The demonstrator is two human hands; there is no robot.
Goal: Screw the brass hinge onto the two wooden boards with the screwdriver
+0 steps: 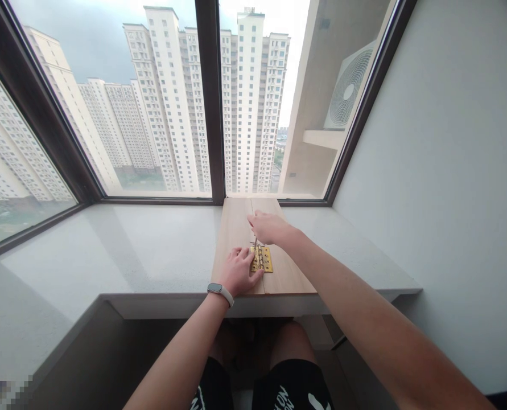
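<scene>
A white counter (151, 245) stretches either side of the fingers (235, 254), wooden boards (231, 228) beneath them; the right hand (270, 228) pinches narrowly, the left hand (238, 271) lies loosely spread, a yellow hinge (266, 258) beside its fingertips, and a thin tool (255, 242) held in the right fingers points down at the hinge

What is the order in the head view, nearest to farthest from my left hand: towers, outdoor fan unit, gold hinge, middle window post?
1. Gold hinge: at your left hand.
2. Middle window post: ahead.
3. Outdoor fan unit: outside, right.
4. Towers: outside, in the background.
</scene>
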